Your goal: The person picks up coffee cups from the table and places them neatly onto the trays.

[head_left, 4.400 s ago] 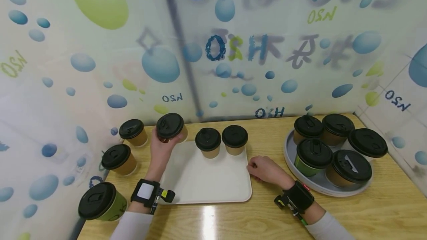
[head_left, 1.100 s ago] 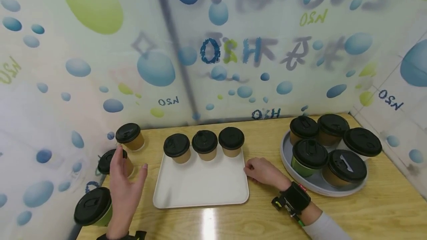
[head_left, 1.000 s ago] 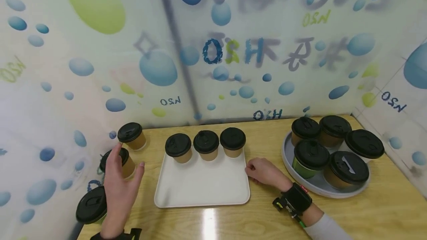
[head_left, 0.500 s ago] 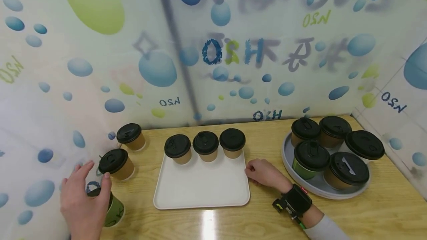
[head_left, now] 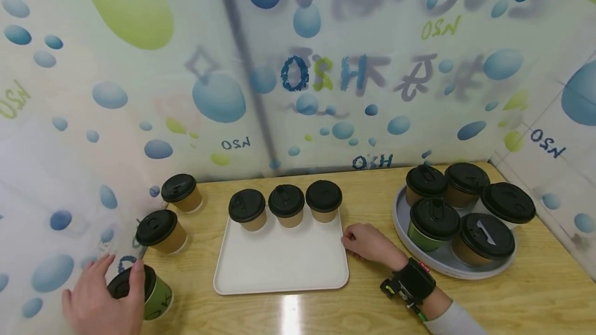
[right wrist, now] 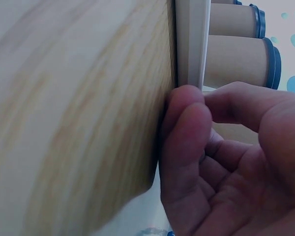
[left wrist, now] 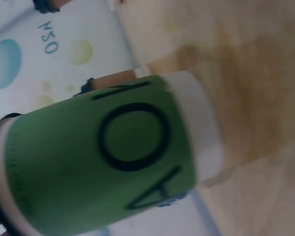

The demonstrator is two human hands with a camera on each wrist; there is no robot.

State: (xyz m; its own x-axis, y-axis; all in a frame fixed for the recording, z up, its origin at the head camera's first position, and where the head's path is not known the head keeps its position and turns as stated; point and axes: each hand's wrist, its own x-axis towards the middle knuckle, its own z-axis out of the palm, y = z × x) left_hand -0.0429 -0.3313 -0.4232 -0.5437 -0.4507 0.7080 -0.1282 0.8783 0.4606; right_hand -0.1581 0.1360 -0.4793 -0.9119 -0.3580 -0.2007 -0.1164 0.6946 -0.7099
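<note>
My left hand [head_left: 104, 296] is at a green paper cup [head_left: 160, 296] with a black lid, at the table's left edge. Its fingers are spread beside the lid, and the thumb overlaps the lid. In the left wrist view the cup [left wrist: 98, 152] fills much of the frame, with dark letters on its side and a fingertip by the lid's edge. My right hand [head_left: 372, 244] pinches the right edge of a white tray [head_left: 284, 268]. Close up, its fingertips meet at the tray rim [right wrist: 191, 44]. Three brown lidded cups [head_left: 286, 206] line the tray's far side.
Two brown lidded cups [head_left: 168, 237] stand behind the green one, along the left wall. On the right, a round grey tray [head_left: 410, 247] bears several lidded cups, brown, green and white. A printed curtain [head_left: 302, 133] closes off the wooden table's back.
My left hand set a brown cup on the tray's back left corner, let go, and moved down-left to the green cup. My right hand stays at the tray edge.
</note>
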